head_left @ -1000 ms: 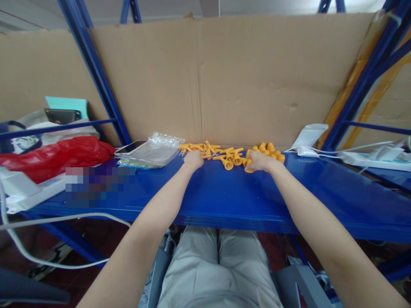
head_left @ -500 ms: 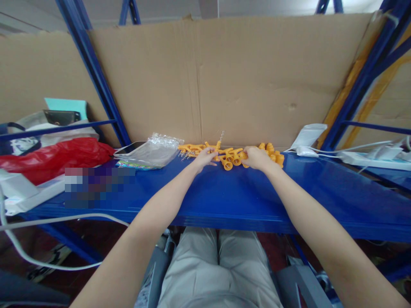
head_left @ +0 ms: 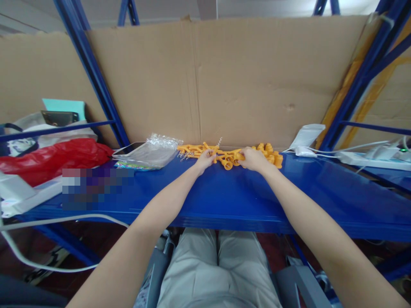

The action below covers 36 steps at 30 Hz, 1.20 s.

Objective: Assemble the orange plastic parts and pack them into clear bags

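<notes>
A row of orange plastic pieces (head_left: 228,161) with flared, hollow ends lies along the back of the blue table (head_left: 224,201). Some carry thin silver chains. At the row's left part, my left hand (head_left: 206,161) has its fingers closed on an orange piece whose chain sticks up behind it. Further right, my right hand (head_left: 252,158) reaches into the pile with its fingers curled down around an orange piece, mostly hidden by the hand. More orange pieces (head_left: 269,154) are heaped just beyond the right hand.
Clear plastic bags (head_left: 154,154) lie left of the orange row. A red bag (head_left: 58,156) and a white power strip (head_left: 35,194) sit at far left. On the right are a white adapter (head_left: 306,137) and another strip with cables. A cardboard sheet (head_left: 240,81) stands behind.
The orange piece at my left hand has tipped lower, and its chain has dropped with it. My left fingers have drawn closer together. My right hand has shifted slightly left.
</notes>
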Motion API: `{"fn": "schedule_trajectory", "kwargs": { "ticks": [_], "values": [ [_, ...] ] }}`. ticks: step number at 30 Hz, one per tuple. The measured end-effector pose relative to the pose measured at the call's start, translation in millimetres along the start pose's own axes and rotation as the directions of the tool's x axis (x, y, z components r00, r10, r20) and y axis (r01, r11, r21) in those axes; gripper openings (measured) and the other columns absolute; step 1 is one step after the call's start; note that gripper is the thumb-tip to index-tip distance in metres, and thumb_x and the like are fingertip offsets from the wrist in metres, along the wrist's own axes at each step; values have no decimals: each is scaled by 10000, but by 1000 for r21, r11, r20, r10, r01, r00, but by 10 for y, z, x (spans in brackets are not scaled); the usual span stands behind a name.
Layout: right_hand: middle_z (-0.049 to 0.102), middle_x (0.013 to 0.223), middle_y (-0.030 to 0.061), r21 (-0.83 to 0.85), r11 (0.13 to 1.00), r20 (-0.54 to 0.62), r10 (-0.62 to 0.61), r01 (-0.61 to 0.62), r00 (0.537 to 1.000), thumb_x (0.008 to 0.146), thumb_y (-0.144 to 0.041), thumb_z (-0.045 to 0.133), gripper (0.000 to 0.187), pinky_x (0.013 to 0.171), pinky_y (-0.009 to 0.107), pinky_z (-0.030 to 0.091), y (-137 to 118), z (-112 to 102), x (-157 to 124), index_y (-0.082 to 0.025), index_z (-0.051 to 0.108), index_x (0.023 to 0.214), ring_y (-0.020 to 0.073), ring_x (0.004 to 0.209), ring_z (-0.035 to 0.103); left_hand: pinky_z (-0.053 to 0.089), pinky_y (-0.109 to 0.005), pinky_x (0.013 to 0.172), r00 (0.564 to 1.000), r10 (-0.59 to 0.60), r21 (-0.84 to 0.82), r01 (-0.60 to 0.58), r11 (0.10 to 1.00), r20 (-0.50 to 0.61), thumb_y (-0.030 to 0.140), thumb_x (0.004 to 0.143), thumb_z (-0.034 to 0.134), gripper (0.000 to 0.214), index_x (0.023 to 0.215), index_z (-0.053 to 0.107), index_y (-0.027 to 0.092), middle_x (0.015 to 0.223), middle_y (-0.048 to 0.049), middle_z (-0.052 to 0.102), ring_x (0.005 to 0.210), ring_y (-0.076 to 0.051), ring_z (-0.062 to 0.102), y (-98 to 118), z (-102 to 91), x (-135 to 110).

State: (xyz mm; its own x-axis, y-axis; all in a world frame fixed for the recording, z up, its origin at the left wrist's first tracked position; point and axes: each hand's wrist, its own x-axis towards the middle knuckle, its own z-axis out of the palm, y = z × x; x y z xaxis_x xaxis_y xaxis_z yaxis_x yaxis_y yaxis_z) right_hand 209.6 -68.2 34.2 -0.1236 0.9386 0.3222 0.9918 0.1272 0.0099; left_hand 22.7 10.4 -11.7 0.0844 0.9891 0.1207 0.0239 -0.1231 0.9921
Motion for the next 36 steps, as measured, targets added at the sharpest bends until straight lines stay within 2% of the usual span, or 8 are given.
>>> {"fn": "schedule_trajectory", "kwargs": {
  "ticks": [4, 7, 11, 15, 19, 25, 31, 36],
  "values": [
    [599, 1245, 146, 35, 999, -23, 11, -10, 1000, 864, -237, 536, 411, 917, 398, 450, 14, 6, -5, -180, 601, 1266, 323, 1122, 597, 454, -172, 553, 998, 13, 41, -10, 999, -65, 118, 854, 618, 208, 1047, 558, 165, 738, 10, 632, 541, -61, 564, 18, -56, 30],
    [578, 1250, 138, 64, 998, -28, 16, -14, 999, 878, -203, 506, 433, 903, 383, 463, 22, 4, -9, -215, 581, 1304, 311, 1110, 607, 485, -189, 600, 995, 40, 61, -34, 998, -91, 115, 862, 601, 200, 1053, 555, 152, 791, -19, 661, 631, -88, 617, 26, -78, 43],
    [568, 1238, 142, 94, 996, -62, -1, 7, 998, 868, -137, 487, 449, 898, 368, 467, 41, 19, 6, -211, 587, 1299, 295, 1105, 606, 515, -207, 667, 992, 110, 69, -106, 992, -59, 80, 873, 560, 162, 1012, 543, 159, 796, -13, 678, 692, -96, 645, 23, -76, 55],
    [587, 1203, 145, 88, 996, -80, -7, 14, 997, 841, -98, 492, 448, 901, 382, 464, 52, 42, 23, -196, 608, 1262, 287, 1069, 613, 533, -242, 706, 988, 156, 61, -156, 986, -2, 119, 891, 546, 118, 994, 524, 173, 832, -22, 686, 761, -118, 665, 9, -41, 62],
    [598, 1205, 138, 66, 998, -71, -8, 13, 997, 844, -110, 493, 425, 918, 384, 449, 36, 38, 10, -189, 608, 1246, 278, 1068, 613, 535, -285, 768, 979, 194, 83, -198, 977, 57, 145, 901, 531, 111, 1006, 512, 178, 858, -33, 678, 839, -140, 663, -37, 43, 95],
    [601, 1241, 131, 40, 999, -41, -2, 4, 999, 874, -138, 472, 394, 915, 390, 449, 3, 2, -21, -177, 589, 1248, 286, 1104, 603, 494, -341, 924, 974, 209, 92, -216, 972, 83, 97, 896, 488, 143, 1024, 491, 161, 916, -44, 655, 898, -135, 645, -124, 127, 174],
    [595, 1269, 129, 50, 999, -40, 4, -2, 999, 875, -150, 478, 405, 935, 407, 434, -11, -17, -40, -190, 584, 1264, 291, 1129, 591, 442, -371, 1007, 979, 201, 210, -202, 957, 31, 104, 906, 463, 117, 1002, 493, 162, 975, -68, 634, 1014, -167, 610, -136, 78, 184],
    [602, 1262, 129, 45, 999, -43, 2, 0, 999, 868, -158, 489, 403, 922, 408, 437, -11, -21, -43, -207, 594, 1253, 297, 1117, 594, 439, -321, 1008, 972, 234, 186, -231, 955, 6, 88, 909, 438, 162, 1040, 491, 168, 1083, -80, 628, 1063, -145, 597, -103, 19, 162]
  ]
}}
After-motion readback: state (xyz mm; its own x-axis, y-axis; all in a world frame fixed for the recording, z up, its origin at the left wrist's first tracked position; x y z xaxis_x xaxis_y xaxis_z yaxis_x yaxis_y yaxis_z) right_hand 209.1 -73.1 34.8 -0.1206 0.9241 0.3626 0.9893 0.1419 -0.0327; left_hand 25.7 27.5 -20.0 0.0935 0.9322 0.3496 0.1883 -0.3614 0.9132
